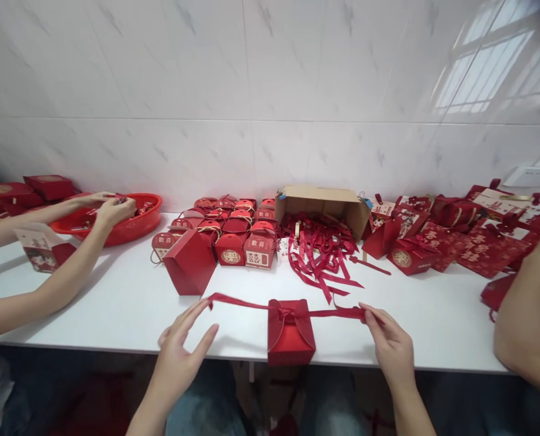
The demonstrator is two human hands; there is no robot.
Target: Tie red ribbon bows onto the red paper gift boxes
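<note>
**A:** Bottom centre of the frame, there it was. The box [291, 336] sat at the near edge of the table [115, 303] with its flaps folded over. The ribbon [242, 301] was knotted on top and ran out level to both sides.

**B:** And the hands?

**A:** The right hand [390, 345], lower right, had the ribbon's end pinched between thumb and forefinger, the other fingers loosely curled. The left hand [181, 348], lower left, was open, fingers long and spread. Its tips were right at the other end, touching it, with no real grip that I could see.

**B:** How did that box look to handle?

**A:** Light, I'd judge, though I couldn't tell whether it was filled. It was thin card, so a hard squeeze would likely dent the walls. On that smooth top a lopsided tug could slide or tip it. The best hold looked to be low on the side walls, or a finger on the flaps beside the knot.

**B:** The ribbon?

**A:** Soft, flat and probably slippery. I'd take it near the ends, flat between the finger pads, with even pull on both sides.

**B:** Anything round about?

**A:** Closed boxes [233, 233] were packed in mid-frame. Right of centre, loose ribbons [317, 254] spilled out in front of a carton [322, 203]. At upper left another person's hands [113, 209] were at a red basin [128, 227], and an arm [524, 321] came in at the right edge.
</note>
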